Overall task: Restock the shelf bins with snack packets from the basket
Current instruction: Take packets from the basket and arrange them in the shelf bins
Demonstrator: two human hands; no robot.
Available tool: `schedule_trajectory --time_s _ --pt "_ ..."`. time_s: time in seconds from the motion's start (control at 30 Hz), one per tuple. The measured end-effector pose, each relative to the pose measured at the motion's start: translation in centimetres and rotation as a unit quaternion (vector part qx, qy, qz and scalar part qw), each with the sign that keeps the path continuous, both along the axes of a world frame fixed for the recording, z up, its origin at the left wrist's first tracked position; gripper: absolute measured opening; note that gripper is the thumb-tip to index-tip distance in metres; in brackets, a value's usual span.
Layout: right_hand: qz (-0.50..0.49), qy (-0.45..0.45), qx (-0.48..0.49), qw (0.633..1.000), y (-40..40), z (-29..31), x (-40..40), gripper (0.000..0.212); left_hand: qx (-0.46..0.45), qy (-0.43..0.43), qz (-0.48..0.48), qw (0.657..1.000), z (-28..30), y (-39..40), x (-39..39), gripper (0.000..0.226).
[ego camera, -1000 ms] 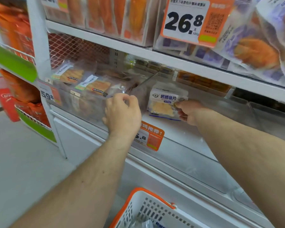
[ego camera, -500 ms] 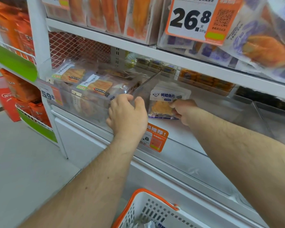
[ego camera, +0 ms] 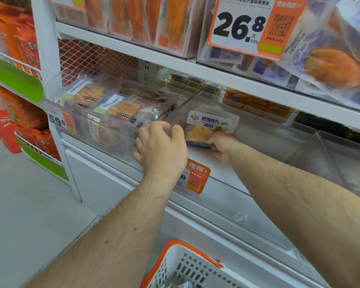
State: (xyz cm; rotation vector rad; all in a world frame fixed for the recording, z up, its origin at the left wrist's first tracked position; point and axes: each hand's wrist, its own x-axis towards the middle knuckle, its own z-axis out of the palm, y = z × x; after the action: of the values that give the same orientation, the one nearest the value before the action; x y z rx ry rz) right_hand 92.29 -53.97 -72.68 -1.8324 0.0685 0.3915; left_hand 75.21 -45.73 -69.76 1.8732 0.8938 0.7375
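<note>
Item: white fish-fillet snack packet (ego camera: 211, 126), pinched upright by your right hand (ego camera: 223, 145). Your left hand (ego camera: 161, 146) grips the clear plastic bin's (ego camera: 258, 134) rim. Risk: released standing, packet topples forward.

White basket (ego camera: 187, 267) with orange rim, white-and-blue snack packet (ego camera: 211, 123), orange-and-white price tag (ego camera: 245, 26), green shelf strip (ego camera: 13, 77).

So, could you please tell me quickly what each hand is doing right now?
Left hand: fingers curled over the front edge of the clear plastic shelf bin.
Right hand: holds the white grilled fish fillet packet.
</note>
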Motion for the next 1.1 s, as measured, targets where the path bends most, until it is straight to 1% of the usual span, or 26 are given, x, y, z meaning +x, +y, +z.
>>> schedule_trajectory --time_s 0.2,0.47,0.6,0.7,0.83,0.9,1.0,1.1 --pt "0.006 0.000 0.020 1.000 -0.2 -0.2 -0.1 0.032 0.003 -0.002 -0.001 1.000 0.1 0.0 -0.2 0.030" --pt "-0.009 -0.010 0.008 1.000 -0.7 -0.8 0.2 0.028 0.005 0.001 0.000 1.000 0.1 -0.2 -0.2 0.031" --pt "-0.009 -0.013 -0.023 1.000 -0.8 -0.9 0.4 0.023 0.001 0.002 -0.001 1.000 0.2 -0.2 -0.3 0.032" --pt "-0.001 -0.014 -0.052 0.999 -0.9 -0.9 0.5 0.028 0.003 0.005 0.002 1.000 0.2 -0.2 -0.2 0.032" --pt "0.003 -0.020 -0.088 0.996 -1.2 -0.8 0.5 0.029 0.009 0.010 0.004 1.000 0.3 -0.2 -0.2 0.033" --pt "0.012 -0.044 -0.118 0.992 -1.3 -0.3 0.2 0.021 0.037 0.003 0.009 0.999 0.2 -0.2 -0.3 0.033" --pt "0.011 -0.107 -0.187 0.976 -1.9 1.2 -0.9 0.006 0.137 -0.037 0.007 0.990 0.1 -0.8 -0.7 0.032" --pt "0.000 -0.137 -0.223 0.965 -3.1 3.4 -3.4 0.012 0.234 -0.099 -0.033 0.967 0.6 -2.7 -1.5 0.036"
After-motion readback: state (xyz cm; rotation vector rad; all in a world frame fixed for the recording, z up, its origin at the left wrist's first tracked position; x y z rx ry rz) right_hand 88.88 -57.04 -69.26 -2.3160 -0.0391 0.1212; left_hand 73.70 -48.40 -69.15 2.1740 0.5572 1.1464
